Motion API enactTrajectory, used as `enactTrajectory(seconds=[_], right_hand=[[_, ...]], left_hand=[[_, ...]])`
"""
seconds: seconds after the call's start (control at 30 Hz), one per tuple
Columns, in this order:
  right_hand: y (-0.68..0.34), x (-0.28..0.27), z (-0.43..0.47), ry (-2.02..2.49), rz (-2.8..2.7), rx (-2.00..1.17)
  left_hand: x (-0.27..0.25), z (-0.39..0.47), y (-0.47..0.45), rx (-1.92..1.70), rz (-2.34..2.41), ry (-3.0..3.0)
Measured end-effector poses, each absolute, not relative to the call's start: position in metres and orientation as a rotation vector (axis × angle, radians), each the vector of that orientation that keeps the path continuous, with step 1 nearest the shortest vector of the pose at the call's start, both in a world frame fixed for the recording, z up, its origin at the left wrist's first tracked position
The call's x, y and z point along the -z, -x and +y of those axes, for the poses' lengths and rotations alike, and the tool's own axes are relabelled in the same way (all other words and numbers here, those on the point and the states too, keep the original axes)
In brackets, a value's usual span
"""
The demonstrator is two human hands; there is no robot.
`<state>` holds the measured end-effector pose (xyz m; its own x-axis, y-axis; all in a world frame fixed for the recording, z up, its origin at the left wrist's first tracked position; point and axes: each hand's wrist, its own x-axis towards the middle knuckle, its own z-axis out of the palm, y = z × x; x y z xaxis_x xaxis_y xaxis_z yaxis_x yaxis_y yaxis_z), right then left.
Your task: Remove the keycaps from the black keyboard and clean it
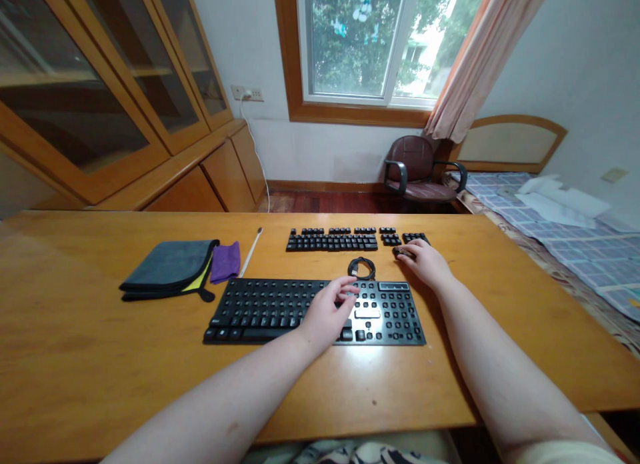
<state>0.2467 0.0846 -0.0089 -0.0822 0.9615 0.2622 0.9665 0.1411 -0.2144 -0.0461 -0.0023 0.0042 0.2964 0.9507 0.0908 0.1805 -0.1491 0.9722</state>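
Lying beneath the left hand, the keyboard is partly covered by it; whether it is being pressed cannot be told. The left thumb and fingertips are held a little apart, with nothing seen between them. To the right of that hand, bare key mounts are exposed, and along the bottom row caps are seated on either side of the left wrist. By the table, below both hands, all of this is borne.

Just beyond the left fingertips, a coiled cable is set near the keyboard's back edge. Farther out and to the right, the right hand is placed low over the table, its fingers bent and drawn close at a dark key; whether this is pinched or merely touched cannot be told. Just past those fingers and to their left, loose keys are laid out in rows.

Well to the left of the left hand, a purple cloth is placed between a folded grey cloth and a white stick, which is laid aslant.

Far beyond both hands, a cabinet is seen on the left, a chair ahead of the right hand, and a bed to its right. Above the chair, a window is flanked by a curtain.
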Motion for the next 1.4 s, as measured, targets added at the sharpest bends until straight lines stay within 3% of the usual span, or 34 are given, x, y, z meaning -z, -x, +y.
enactTrajectory(seconds=[0.37, 0.63, 0.83, 1.03, 1.2, 1.4], right_hand=[[-0.259, 0.013, 0.085, 1.914, -2.083, 0.008], [-0.251, -0.018, 0.066, 1.545, -1.883, -0.055], [-0.183, -0.036, 0.011, 1.09, -2.112, -0.614], [-0.128, -0.013, -0.014, 1.0, -2.156, -0.815], [-0.124, -0.006, -0.01, 0.994, -2.263, -0.755], [-0.123, -0.011, -0.013, 0.631, -2.576, -0.371]], left_hand=[[-0.005, -0.001, 0.045, -0.962, 1.078, -1.605], [-0.017, -0.01, 0.049, -0.894, 1.089, -1.903], [-0.017, -0.013, 0.051, -0.459, 0.962, -2.522], [0.002, -0.009, 0.048, -0.318, 1.006, -2.615], [0.0, -0.007, 0.048, -0.276, 1.032, -2.571], [-0.005, -0.007, 0.05, -0.224, 1.003, -2.598]])
